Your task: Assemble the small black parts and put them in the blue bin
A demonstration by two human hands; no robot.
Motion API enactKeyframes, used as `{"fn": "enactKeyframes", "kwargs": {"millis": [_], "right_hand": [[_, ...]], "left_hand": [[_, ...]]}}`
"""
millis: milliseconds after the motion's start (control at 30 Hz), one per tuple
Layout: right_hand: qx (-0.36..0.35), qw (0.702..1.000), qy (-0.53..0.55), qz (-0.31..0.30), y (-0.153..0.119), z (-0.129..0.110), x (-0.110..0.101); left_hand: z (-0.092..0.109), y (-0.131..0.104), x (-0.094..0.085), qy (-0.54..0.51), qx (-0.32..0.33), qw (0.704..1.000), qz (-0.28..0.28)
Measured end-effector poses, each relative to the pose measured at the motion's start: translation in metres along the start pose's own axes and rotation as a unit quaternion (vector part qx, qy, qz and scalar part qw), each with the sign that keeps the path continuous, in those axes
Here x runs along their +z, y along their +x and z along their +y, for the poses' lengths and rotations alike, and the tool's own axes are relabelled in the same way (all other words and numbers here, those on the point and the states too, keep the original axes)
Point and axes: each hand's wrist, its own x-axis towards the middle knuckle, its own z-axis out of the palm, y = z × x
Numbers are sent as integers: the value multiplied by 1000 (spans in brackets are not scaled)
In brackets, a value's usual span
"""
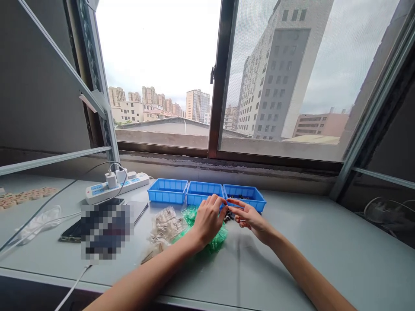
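Observation:
My left hand (210, 218) is closed, with its fingers pinched together over the green plastic (218, 240); what it grips is too small to make out. My right hand (249, 218) meets it at the fingertips, its thumb and forefinger close together and the other fingers loosely bent. Anything between them is hidden. Small dark pieces (228, 216) lie on the table between the hands. Behind stand three blue bins: the right one (259, 203) holds dark pieces, and the middle one (196, 198) and left one (167, 197) show none. Clear plastic bags (167, 224) lie beside the green plastic.
A white power strip (116, 188) with plugs and cables stands at the back left. Near it are a phone (71, 231) and a partly blurred dark item. Wooden-coloured pieces (26, 196) lie at the far left. A metal frame (110, 129) rises by the window.

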Motion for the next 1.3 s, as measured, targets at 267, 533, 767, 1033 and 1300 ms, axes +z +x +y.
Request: {"fn": "enactKeyframes", "kwargs": {"millis": [267, 533, 767, 1033, 1300], "right_hand": [[5, 1000, 18, -24, -6, -7, 4], [-19, 1000, 6, 3, -5, -7, 5], [-90, 991, 8, 98, -2, -17, 1], [-84, 993, -48, 63, -3, -11, 4], [-80, 995, -55, 32, -4, -10, 2]], "left_hand": [[1, 1, 0, -6, -14, 1000, -12], [-4, 0, 3, -8, -2, 1000, -14], [-5, 3, -1, -3, 30, 999, -27], [-5, 4, 0, -15, 3, 1000, -6], [-3, 3, 1, -45, 17, 998, 27]]}}
